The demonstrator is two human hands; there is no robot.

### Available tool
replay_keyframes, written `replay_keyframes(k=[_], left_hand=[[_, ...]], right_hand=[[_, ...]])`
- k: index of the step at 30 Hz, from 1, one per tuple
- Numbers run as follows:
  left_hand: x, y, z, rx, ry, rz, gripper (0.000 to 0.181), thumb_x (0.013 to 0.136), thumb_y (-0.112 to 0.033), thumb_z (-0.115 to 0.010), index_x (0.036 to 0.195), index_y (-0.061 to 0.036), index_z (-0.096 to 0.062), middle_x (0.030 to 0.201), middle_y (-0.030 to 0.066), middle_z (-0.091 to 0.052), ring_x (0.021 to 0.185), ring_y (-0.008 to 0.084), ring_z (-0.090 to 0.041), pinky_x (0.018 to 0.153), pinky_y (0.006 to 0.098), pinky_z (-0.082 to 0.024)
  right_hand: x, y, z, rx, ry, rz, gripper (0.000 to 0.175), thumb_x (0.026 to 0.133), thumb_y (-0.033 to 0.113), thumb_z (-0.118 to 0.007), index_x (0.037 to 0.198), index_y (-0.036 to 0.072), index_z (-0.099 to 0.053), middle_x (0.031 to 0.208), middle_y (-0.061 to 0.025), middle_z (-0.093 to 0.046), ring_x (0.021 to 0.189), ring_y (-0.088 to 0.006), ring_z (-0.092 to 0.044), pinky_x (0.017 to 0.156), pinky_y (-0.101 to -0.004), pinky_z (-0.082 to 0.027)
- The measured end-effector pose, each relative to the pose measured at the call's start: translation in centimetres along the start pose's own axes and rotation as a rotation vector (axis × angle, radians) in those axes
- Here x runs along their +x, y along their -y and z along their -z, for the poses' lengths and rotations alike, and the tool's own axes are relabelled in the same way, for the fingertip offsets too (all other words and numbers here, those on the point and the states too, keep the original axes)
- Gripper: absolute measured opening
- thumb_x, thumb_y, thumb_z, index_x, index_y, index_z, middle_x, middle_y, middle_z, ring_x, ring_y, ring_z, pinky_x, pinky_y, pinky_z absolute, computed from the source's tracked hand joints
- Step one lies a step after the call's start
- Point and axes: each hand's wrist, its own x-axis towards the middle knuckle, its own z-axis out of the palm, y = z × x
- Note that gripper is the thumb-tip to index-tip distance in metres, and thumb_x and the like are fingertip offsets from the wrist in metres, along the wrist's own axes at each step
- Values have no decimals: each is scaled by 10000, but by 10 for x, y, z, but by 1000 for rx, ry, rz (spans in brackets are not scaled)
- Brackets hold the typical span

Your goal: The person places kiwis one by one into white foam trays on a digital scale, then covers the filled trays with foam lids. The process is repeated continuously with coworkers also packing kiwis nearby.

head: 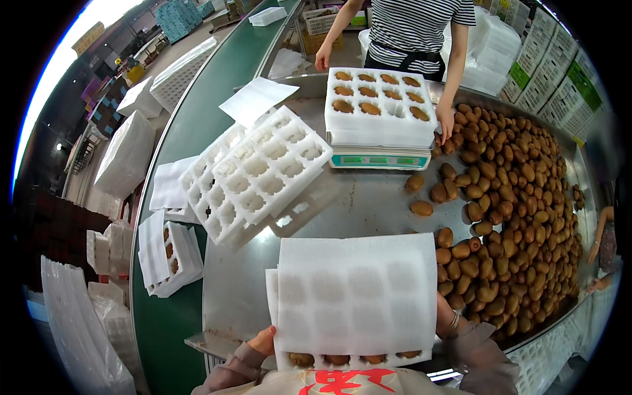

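Observation:
A white foam tray of kiwifruit (337,360) is close in front of me, mostly covered by a thin white foam sheet (355,296); one row of brown fruit shows at its near edge. My left hand (263,340) grips the tray's left side. At the right side is my right hand (444,314), its fingers hidden behind the tray and sheet. Loose kiwifruit (513,222) lie heaped on the metal table to the right. Across the table a filled foam tray (380,116) sits on a digital scale (379,160), with one cell unfilled.
Empty foam trays (256,173) are stacked at the left of the metal table, with a foam sheet (259,101) behind. Packed, sheet-topped trays (185,261) stand on a green conveyor belt (163,316). A co-worker (419,29) stands opposite, one hand at the fruit beside the scale.

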Motion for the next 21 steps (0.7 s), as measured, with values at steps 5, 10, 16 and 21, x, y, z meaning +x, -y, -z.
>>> replay_keyframes(k=[5, 10, 16, 21], left_hand=[[7, 0, -10, -196, -2, -84, 866, 764, -528, -683, 1386, -23, -355, 1342, 148, -482, 1220, 290, -480, 1020, 430, -404], [4, -23, -22, -233, -18, -101, 780, 788, -473, -671, 1363, -18, -403, 1285, 163, -540, 1160, 290, -538, 1013, 436, -414], [-31, -77, -22, -71, 36, -216, 804, 799, -503, -657, 1383, -26, -377, 1343, 164, -489, 1198, 271, -509, 1027, 406, -406], [-63, -82, 52, -246, 182, -175, 818, 783, -494, -679, 1399, -56, -364, 1355, 161, -475, 1192, 278, -512, 1024, 427, -405]], right_hand=[[12, -12, 18, 50, 6, -54, 495, 975, 369, -441, 1306, 2, -472, 1238, -117, -566, 1074, -196, -583, 895, -336, -494], [22, -30, 29, 304, 135, 22, 464, 978, 312, -455, 1308, -14, -461, 1232, -115, -575, 1073, -209, -590, 888, -343, -512], [6, -36, -10, 212, 74, 132, 460, 976, 305, -463, 1308, -14, -461, 1232, -114, -575, 1073, -210, -589, 888, -343, -511], [29, -55, -82, 116, 106, 81, 457, 974, 300, -469, 1307, -13, -462, 1232, -113, -576, 1074, -210, -589, 888, -344, -511]])
